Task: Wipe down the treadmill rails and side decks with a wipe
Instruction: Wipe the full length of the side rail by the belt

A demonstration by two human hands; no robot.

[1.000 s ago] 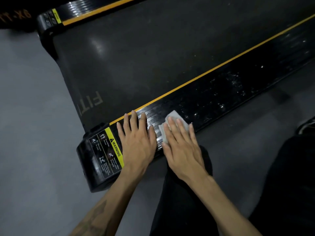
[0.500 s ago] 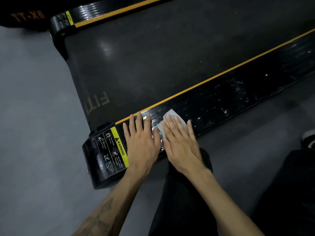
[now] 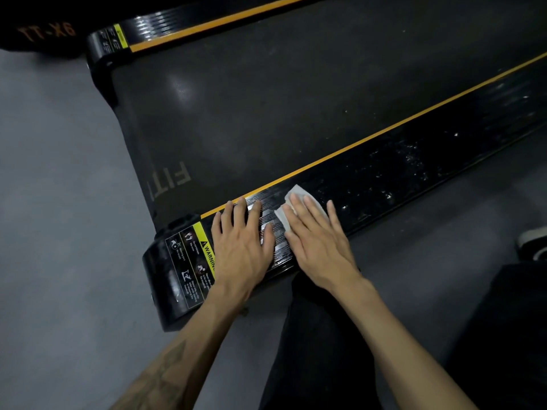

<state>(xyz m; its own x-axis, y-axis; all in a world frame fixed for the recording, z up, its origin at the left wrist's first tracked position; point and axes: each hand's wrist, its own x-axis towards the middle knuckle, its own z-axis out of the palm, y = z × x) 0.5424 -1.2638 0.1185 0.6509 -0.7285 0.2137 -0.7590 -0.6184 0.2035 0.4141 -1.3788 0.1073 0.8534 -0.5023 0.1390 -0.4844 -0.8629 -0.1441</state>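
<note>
Floor (image 3: 59, 202) grey, fills left side + strip at lower right. Treadmill belt (image 3: 266, 99) dark, runs diag from upper right to its end at left, faint "FIT" lettering near the end. Near side deck (image 3: 414, 161) black, ribbed, glossy, w/ orange stripe (image 3: 384, 130) along belt edge; white specks/smears on the section right of the hands. Far deck (image 3: 207, 16) at top, same stripe. Black trouser legs (image 3: 319, 335) at bottom, shoe (image 3: 532, 244) at right edge. Warning label (image 3: 195, 261) yellow/black on near deck's end cap. L hand (image 3: 242, 247) flat on deck just right of label, fingers straight and spread, holding nothing. R hand (image 3: 319, 241) just beside it, not touching, fingers straight, palm-down pressing wipe (image 3: 296, 192) onto deck. Wipe white, mostly under R fingers, corner sticks out past fingertips near stripe.
</note>
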